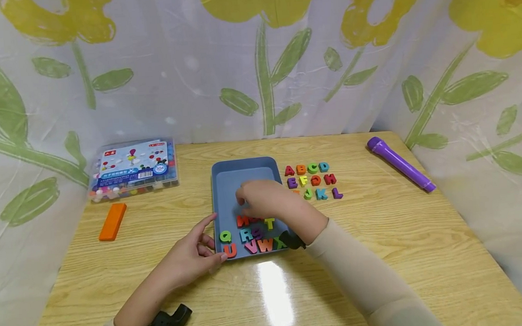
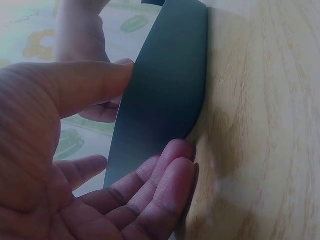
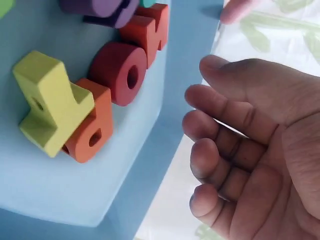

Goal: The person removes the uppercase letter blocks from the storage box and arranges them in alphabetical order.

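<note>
A blue tray (image 1: 219,167) lies mid-table with foam-like letters in its near half, among them a green Q (image 1: 226,236), a red-orange U (image 1: 230,251) and a yellow T (image 1: 269,224). My left hand (image 1: 196,251) holds the tray's near left corner, thumb over the rim and fingers against the outer wall. Above the tray hovers my right hand (image 1: 264,199), its fingers loosely bent and nothing between them. In the right wrist view the yellow T (image 3: 50,100) leans over an orange P (image 3: 92,130), beside a dark red O (image 3: 117,72).
Right of the tray, more coloured letters (image 1: 313,168) stand in rows, partly behind my right hand. A purple toy microphone (image 1: 401,164) lies at the far right. On the left are a clear box of small parts (image 1: 133,166) and an orange block (image 1: 112,222). A flowered curtain (image 1: 166,89) hangs behind.
</note>
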Motion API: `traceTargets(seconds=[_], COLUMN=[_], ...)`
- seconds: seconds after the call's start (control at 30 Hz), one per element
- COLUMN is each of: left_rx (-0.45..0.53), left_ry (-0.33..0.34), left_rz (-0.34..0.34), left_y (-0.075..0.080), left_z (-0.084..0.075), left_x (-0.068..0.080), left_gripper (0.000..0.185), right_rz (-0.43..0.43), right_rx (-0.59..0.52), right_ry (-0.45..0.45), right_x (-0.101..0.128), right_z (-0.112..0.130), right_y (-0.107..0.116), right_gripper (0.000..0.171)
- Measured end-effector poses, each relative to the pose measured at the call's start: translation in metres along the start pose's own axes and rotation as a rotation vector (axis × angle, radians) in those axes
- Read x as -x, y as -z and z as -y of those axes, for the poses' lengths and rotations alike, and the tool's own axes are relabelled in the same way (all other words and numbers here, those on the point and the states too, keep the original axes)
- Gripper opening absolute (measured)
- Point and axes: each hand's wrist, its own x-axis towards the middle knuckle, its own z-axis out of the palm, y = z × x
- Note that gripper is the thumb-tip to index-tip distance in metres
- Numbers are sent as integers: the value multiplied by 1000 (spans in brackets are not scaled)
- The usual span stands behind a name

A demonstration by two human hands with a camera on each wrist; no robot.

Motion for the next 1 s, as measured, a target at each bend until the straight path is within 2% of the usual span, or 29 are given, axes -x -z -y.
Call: traceTargets(seconds=[0.4,0.63,0.83,1.0], left_rx=[-3,-10,-18,-17], left_ry=[4,2,3,-3], left_rz=[0,3,-7,-2], left_y=[0,-1,0,0], left_z=[-2,-4,-2,-2], left_x=[1,2,1,1], left_gripper=[100,100,100,100], right_rz=[13,47,47,63], right_rx=[57,64,67,61], right_ry=[24,42,32,37], right_x=[-7,-10,-14,-14], right_z=[0,2,0,-1], right_y=[-7,-9,-9,-10], right_gripper=[18,22,19,25])
